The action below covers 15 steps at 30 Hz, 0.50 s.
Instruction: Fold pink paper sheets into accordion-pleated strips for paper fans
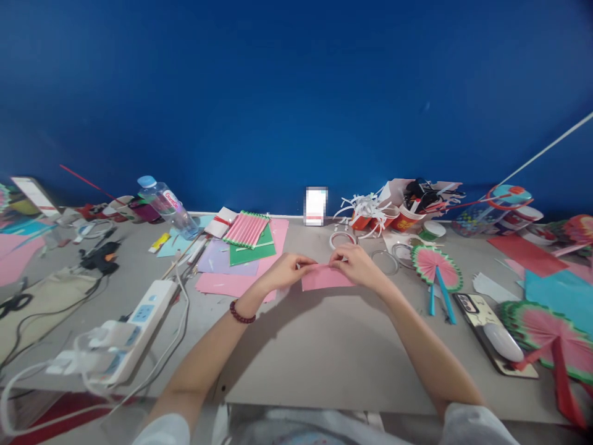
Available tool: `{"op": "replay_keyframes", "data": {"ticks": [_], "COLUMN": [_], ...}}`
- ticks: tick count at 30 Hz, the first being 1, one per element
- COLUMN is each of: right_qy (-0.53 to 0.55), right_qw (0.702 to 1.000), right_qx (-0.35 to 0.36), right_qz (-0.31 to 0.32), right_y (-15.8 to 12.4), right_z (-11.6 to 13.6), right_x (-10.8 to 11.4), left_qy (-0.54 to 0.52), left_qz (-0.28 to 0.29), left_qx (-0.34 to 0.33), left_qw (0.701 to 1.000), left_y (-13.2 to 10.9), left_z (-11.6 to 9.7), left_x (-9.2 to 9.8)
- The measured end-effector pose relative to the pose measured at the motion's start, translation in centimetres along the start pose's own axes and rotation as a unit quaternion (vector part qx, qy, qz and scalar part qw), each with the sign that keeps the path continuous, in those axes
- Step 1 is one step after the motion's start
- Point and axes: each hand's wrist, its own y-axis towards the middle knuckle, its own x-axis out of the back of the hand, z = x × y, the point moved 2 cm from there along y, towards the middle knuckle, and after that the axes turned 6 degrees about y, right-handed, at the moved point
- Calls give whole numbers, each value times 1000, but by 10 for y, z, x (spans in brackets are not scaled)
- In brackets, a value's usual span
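A small sheet of pink paper (328,279) is held up over the grey table, its top edge between my two hands. My left hand (295,270) pinches the upper left part, thumb and fingers closed together. At the upper right, my right hand (351,262) pinches the same edge. Behind and left of my left hand, a pleated pink paper piece with green edges (248,228) lies on a green sheet (264,251). To the right of my right hand rests a round pink and green paper fan (437,269) with blue handles.
A white power strip (144,321) with plugs and cables lies at left, near a tilted water bottle (173,210). Cups holding paper strips (364,213) stand against the blue wall. At right are a phone (472,309), a white mouse (503,342) and another fan (551,334).
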Motion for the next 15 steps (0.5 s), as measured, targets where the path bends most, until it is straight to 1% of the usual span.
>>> {"op": "replay_keyframes", "data": {"ticks": [4, 10, 15], "right_qy": [10, 8, 22], "right_qw": [1000, 1000, 999], "right_qx": [-10, -26, -21], "right_qz": [3, 12, 30], "right_y": [0, 0, -2], "right_z": [0, 0, 4], "right_x": [-1, -2, -5], "left_qy": [1, 11, 62], "left_qz": [-5, -27, -47], "left_qx": [18, 35, 35], "left_qw": [1000, 999, 996], "left_y": [2, 3, 3], "left_z": [4, 6, 3], "left_x": [3, -1, -2]}}
